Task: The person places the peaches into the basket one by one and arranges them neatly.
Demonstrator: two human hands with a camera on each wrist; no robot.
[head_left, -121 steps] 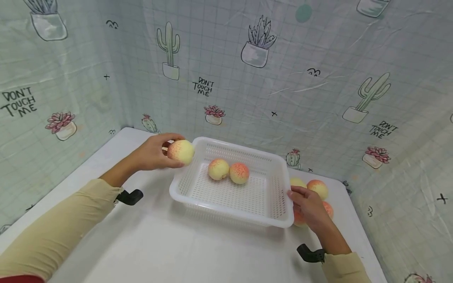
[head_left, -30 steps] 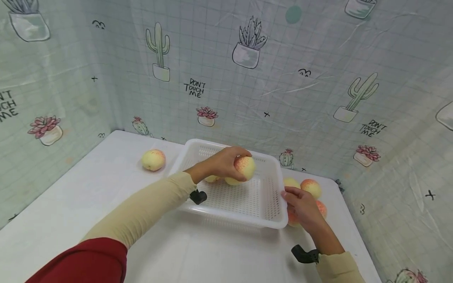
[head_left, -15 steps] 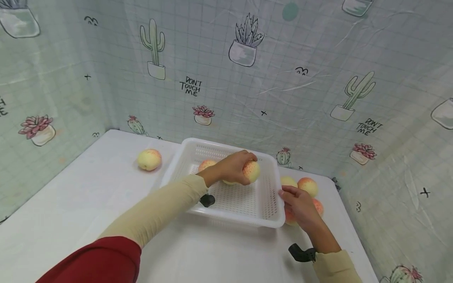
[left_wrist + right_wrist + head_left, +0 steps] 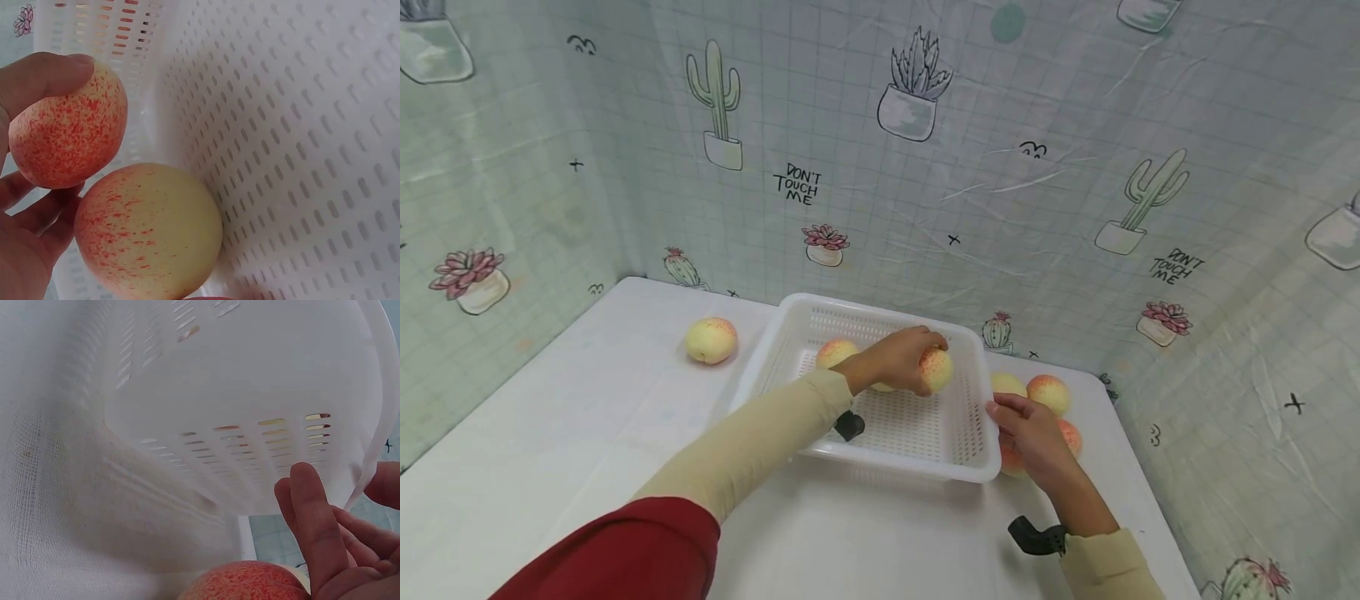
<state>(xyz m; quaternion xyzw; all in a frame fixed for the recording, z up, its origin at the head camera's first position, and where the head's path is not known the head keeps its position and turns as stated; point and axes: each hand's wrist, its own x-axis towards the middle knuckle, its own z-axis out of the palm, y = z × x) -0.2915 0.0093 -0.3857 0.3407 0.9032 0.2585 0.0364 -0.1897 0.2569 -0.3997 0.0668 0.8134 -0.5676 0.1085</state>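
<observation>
left hand [image 4: 904, 360] curled round a peach [image 4: 936, 371], inside a white perforated basket [image 4: 917, 429]; two other peaches [image 4: 836, 353] in there, partly hidden by that arm and hand; right hand [image 4: 1036, 435] pinching the basket's right rim; beside it, clustered fruit [image 4: 1049, 393] on the table [image 4: 865, 533]; lone yellow-red one [image 4: 711, 340] left of the basket.

Beige sleeves [image 4: 752, 446] pair with red cloth [image 4: 632, 550] and black wrist devices [image 4: 1036, 537].

Basket [image 4: 917, 425]: smooth plastic, a soft gloss catching the room's light | peaches [image 4: 150, 231]: smooth, low-sheen skins | tablecloth [image 4: 31, 487]: matt, visibly woven | backdrop [image 4: 850, 108]: creased, faintly shiny sheeting | sleeves [image 4: 760, 442]: matt, wrinkled cloth
</observation>
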